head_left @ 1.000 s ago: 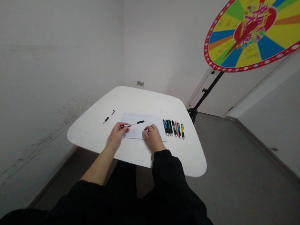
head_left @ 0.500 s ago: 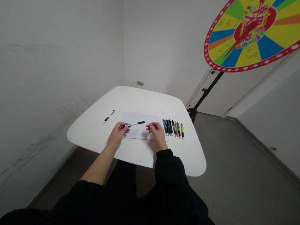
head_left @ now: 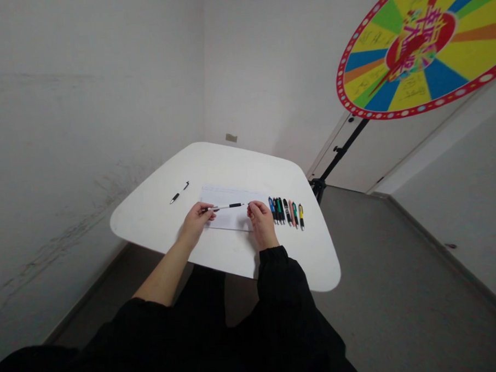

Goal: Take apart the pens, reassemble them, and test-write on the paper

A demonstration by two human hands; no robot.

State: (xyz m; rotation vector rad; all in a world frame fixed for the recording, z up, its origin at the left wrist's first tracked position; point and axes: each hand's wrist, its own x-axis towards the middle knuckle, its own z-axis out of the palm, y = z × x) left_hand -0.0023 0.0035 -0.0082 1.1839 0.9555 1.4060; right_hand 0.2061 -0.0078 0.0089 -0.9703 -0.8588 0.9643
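My left hand [head_left: 197, 220] pinches a white pen [head_left: 222, 207] with a black grip at its rear end. The pen lies nearly level above a sheet of paper [head_left: 228, 221], its tip towards the right. Close to that tip is my right hand [head_left: 261, 218], thumb and fingers pressed together. A small dark bit shows at the right fingertips, too tiny to name. Just right of this hand lies a row of several pens [head_left: 286, 212] in blue, black, green, pink and yellow. Another white-and-black pen [head_left: 179, 193] rests at the left of the table.
The white table [head_left: 247, 158] has rounded corners and stands near two walls. Faint handwriting runs along the paper's top edge. A colourful prize wheel [head_left: 420, 49] on a black stand [head_left: 345, 149] looms at the upper right, behind the table's right side.
My right fingers have closed together and shifted slightly right, with a small dark bit now showing at their tips. The pen in my left hand has tilted a little lower at its tip.
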